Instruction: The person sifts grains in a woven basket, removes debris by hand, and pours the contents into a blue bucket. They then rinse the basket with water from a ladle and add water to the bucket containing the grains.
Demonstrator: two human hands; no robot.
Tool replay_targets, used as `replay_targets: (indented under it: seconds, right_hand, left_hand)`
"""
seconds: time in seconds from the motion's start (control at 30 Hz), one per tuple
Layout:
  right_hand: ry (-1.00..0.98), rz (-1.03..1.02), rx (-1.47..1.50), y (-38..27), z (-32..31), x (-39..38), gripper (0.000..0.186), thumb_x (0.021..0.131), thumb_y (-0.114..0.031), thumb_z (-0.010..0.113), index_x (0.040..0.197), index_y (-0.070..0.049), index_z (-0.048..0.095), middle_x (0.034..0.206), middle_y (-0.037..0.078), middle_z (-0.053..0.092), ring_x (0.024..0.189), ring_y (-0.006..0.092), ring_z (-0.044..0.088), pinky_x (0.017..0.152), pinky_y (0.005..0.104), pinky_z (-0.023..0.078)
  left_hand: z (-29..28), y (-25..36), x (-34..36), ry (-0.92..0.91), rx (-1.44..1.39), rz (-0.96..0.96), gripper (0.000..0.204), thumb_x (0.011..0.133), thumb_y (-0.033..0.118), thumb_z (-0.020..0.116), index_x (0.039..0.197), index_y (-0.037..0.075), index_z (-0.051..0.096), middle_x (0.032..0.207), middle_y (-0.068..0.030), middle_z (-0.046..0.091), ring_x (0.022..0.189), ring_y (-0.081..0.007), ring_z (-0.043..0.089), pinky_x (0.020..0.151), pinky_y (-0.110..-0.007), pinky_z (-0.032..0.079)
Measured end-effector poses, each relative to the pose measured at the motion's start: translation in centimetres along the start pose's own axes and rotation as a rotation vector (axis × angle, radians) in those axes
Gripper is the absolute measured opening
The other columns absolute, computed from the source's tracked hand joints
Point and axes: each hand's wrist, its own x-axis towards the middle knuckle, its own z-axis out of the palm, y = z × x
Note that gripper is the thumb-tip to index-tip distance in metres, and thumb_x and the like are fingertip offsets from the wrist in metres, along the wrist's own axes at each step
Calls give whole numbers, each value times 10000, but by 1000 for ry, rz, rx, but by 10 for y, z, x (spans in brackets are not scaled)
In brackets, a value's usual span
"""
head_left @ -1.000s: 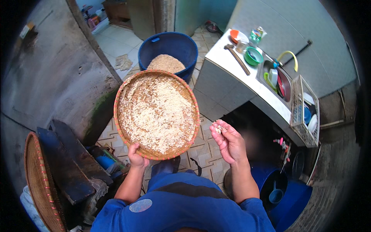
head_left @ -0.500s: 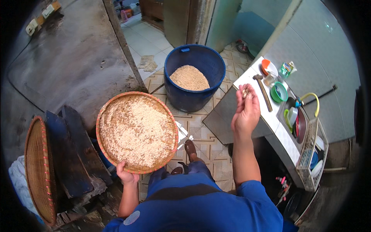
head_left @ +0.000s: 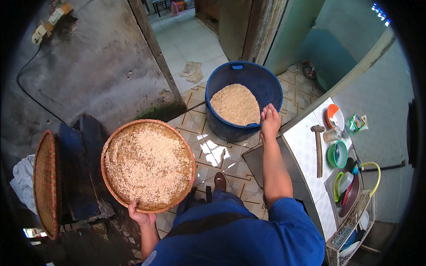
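My left hand (head_left: 142, 216) grips the near rim of a round woven winnowing tray (head_left: 193, 177), with the thumb on top. Pale grains (head_left: 146, 164), like rice, are spread across its bottom. My right arm reaches forward, and my right hand (head_left: 270, 122) is at the near right rim of a tall blue plastic drum (head_left: 222, 126). Its fingers are drawn together; whatever lies in them is hidden. A heap of light brown grain (head_left: 236, 104) fills part of the drum.
On my right a white tiled counter (head_left: 306, 157) bears a hammer (head_left: 319, 150), a green bowl (head_left: 333, 155), an orange bowl (head_left: 330, 113) and a dish rack (head_left: 350, 226). To the left, another woven tray (head_left: 44, 186) leans on its edge beside dark boards (head_left: 73, 168). A rag (head_left: 192, 72) lies in the doorway.
My right hand, earlier cupped palm-up above the counter edge with small bits in it, has moved left to the drum's rim and turned over. The left hand still holds the tray.
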Motion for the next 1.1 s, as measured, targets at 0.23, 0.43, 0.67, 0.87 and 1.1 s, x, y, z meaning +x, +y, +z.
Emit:
replay_targets:
  seconds: [0.23, 0.43, 0.67, 0.87, 1.1]
  right_hand:
    - [-171, 586, 551, 34, -8, -50, 284, 1019, -77, 404, 1257, 54, 486, 1203, 182, 596, 1102, 277, 617, 954, 381, 526]
    - [-700, 830, 844, -31, 34, -77, 363, 966, -28, 422, 1316, 63, 463, 1314, 222, 543, 1258, 344, 522, 1051, 429, 464]
    - [-989, 814, 813, -58, 72, -83, 389, 930, 34, 445, 1316, 55, 484, 1334, 217, 535, 1279, 339, 504, 1072, 429, 449]
    - [-958, 756, 543, -50, 69, -114, 304, 947, 22, 514, 1248, 53, 544, 1228, 191, 614, 1105, 263, 637, 924, 319, 563]
    - [-886, 630, 93, -22, 22, -151, 190, 922, -73, 637, 1112, -82, 624, 1012, 26, 677, 893, 115, 663, 730, 204, 551]
  left_hand:
    - [38, -13, -23, 144, -48, 21, 552, 812, 240, 508, 1316, 16, 485, 1257, -131, 572, 1137, -305, 559, 999, -447, 438]
    - [31, -18, -51, 161, -90, 33, 602, 800, 235, 507, 1357, 13, 446, 1286, -147, 560, 1173, -324, 545, 1024, -450, 426]
    - [22, -22, -84, 241, -131, 74, 637, 779, 242, 519, 1364, 3, 432, 1306, -153, 550, 1190, -329, 536, 1043, -455, 411]
    - [-4, -20, -110, 248, -167, 94, 648, 770, 250, 526, 1353, -15, 432, 1302, -180, 546, 1201, -345, 530, 1044, -460, 408]
    - [-68, -27, -164, 208, -307, 109, 640, 783, 257, 518, 1348, -27, 423, 1282, -200, 542, 1179, -362, 539, 1012, -489, 430]
